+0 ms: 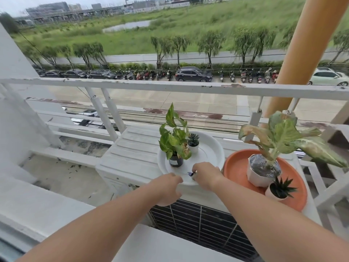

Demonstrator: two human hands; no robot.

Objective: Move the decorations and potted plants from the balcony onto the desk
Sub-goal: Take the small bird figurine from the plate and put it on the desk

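Note:
A white round tray [211, 148] sits on top of the white air-conditioner unit [132, 148]. On it stand a leafy pothos in a black pot [175, 160] and a small succulent in a white pot [193, 143]. My left hand [170, 188] is curled around the tray's near rim. My right hand [205, 176] rests at the near rim, fingers pinched on a small blue decoration [190, 173]. To the right, an orange tray [236, 167] carries a big-leaved plant in a white pot [262, 173] and a dark succulent in a pink pot [279, 191].
The white balcony railing [170, 86] runs just behind the trays, with a street and parked vehicles far below. An orange column [302, 44] rises at the right. A white ledge [37, 205] lies at the near left, and the unit's dark grille [198, 224] faces me.

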